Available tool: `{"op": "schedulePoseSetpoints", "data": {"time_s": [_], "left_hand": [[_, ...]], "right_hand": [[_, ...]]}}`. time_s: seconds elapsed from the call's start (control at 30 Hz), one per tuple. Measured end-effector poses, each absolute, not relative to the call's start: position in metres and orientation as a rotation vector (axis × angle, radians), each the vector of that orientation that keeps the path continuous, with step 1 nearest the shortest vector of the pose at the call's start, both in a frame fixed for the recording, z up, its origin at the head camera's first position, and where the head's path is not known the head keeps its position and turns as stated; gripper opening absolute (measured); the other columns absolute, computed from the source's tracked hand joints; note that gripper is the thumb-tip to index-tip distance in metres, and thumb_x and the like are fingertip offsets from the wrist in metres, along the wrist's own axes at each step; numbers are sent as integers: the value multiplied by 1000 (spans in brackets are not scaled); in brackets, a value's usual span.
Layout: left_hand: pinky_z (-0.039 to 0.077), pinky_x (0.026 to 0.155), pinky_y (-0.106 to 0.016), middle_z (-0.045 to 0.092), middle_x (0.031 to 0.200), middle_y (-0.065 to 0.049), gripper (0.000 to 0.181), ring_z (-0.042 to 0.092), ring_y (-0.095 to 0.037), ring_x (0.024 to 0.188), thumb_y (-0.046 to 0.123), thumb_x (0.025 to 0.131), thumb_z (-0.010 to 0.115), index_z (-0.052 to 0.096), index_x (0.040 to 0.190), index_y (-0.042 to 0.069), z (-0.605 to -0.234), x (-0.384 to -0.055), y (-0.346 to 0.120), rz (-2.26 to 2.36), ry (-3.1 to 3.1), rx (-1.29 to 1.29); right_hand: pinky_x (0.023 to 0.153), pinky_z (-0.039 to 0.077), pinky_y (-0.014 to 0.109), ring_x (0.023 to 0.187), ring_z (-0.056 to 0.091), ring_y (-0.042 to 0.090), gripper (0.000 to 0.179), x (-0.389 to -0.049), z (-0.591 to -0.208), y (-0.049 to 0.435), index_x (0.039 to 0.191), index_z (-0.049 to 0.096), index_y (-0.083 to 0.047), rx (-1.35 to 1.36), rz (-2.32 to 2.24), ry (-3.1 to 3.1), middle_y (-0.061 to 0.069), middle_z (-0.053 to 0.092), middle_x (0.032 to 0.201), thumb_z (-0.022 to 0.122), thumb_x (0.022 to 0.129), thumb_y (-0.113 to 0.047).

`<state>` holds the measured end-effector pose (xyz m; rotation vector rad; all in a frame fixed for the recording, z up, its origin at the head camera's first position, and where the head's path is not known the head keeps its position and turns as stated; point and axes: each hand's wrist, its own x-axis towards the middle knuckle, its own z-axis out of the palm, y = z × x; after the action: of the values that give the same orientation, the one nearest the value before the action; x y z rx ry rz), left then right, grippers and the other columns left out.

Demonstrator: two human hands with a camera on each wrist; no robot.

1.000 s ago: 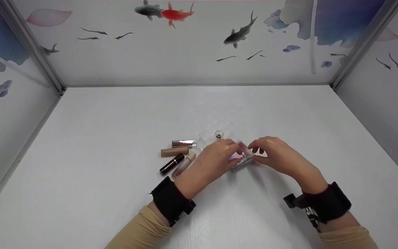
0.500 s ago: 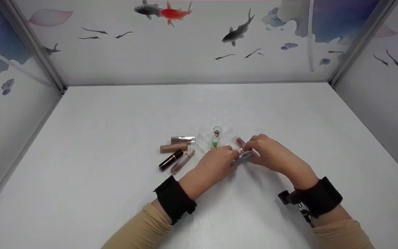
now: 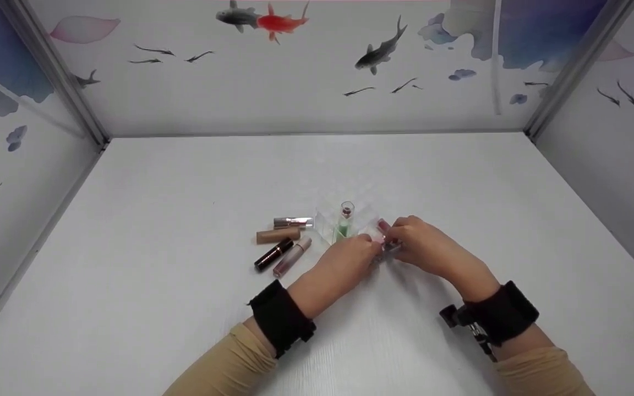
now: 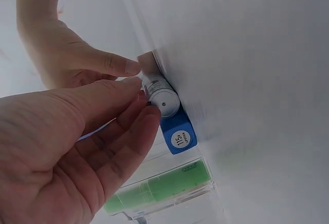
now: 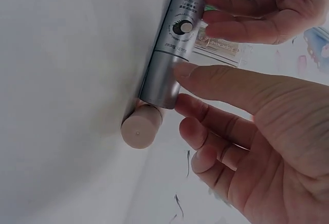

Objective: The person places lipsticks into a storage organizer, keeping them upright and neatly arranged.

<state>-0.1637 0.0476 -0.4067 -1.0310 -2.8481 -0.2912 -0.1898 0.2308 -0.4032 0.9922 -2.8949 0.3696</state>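
Note:
Between my hands is a silver lipstick tube with a round black-and-white emblem. My left hand pinches one end between thumb and fingers, and my right hand grips the other end, its thumb lying on the tube. Close behind the silver tube, the left wrist view shows a blue tube with a round lipstick label. A beige-capped tube lies under the near end in the right wrist view. Beside my left hand stands a clear holder with a green clear-topped tube in it.
Left of the holder lie a silver tube, a tan tube, a dark tube and a pink tube with a pale cap. The white table meets printed panels at the back and sides.
My right hand has moved slightly left, closer to my left hand, and now grips the silver tube. My left hand has dropped a little, exposing more of the green tube.

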Motion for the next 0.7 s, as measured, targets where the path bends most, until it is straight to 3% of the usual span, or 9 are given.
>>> {"op": "schedulePoseSetpoints", "data": {"time_s": [0.33, 0.57, 0.7], "left_hand": [[51, 61, -29, 68, 87, -7, 15, 64, -18, 75, 2, 84, 61, 66, 96, 9, -407, -166, 49, -318, -2899, -993], [49, 59, -30, 68, 82, -5, 8, 63, -18, 72, 11, 83, 66, 65, 90, 10, -408, -165, 49, -306, -2911, -1027], [48, 59, -30, 69, 82, -5, 14, 63, -18, 72, 19, 83, 69, 63, 92, 9, -407, -165, 49, -374, -2938, -1053]], "right_hand": [[66, 49, 31, 73, 55, 17, 17, -189, -406, 228, 86, 72, -8, 1073, 323, -2859, 3, 62, 76, 77, 72, 0], [68, 51, 30, 76, 56, 17, 18, -188, -408, 226, 86, 73, -8, 1134, 367, -2869, 2, 67, 82, 78, 70, 1], [67, 49, 30, 75, 54, 17, 21, -188, -406, 226, 85, 73, -10, 1188, 353, -2839, 1, 69, 82, 80, 68, 0]]}}
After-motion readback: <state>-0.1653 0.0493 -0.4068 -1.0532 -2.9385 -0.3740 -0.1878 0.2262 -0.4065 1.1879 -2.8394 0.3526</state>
